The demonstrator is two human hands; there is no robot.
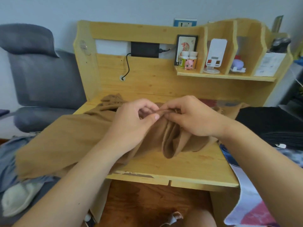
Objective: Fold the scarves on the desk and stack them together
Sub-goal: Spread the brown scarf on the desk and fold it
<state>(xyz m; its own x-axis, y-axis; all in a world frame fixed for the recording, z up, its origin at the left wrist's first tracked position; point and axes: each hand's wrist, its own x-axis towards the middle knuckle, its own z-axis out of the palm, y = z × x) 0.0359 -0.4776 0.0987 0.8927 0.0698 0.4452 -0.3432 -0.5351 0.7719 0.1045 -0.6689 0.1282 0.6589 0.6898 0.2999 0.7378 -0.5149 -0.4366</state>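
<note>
- The long soft brown cloth scarf (62,136) lies across the light wooden counter (188,163). One big part hangs off the counter's left edge. A bunched part with fringe sits at the back of the counter.
- The left hand (131,122) and the right hand (191,117) meet over the middle of the counter. Each grip is pinching the same thin edge of the scarf, finger and thumb pressed together on it.
- Below the hands, the scarf sags in loose, open folds onto the counter.
- The pinch is small. I think the edge could slip out, and then the fold would fall open.
- The part hanging off the left edge looks heavy. It could pull the whole scarf off the counter toward the floor.
- The layers may not line up, so the fold could come out crooked or lumpy.
- At the back right of the counter lies another cloth, red and grey (218,102), maybe a second scarf. It could get tangled with the brown one.
</note>
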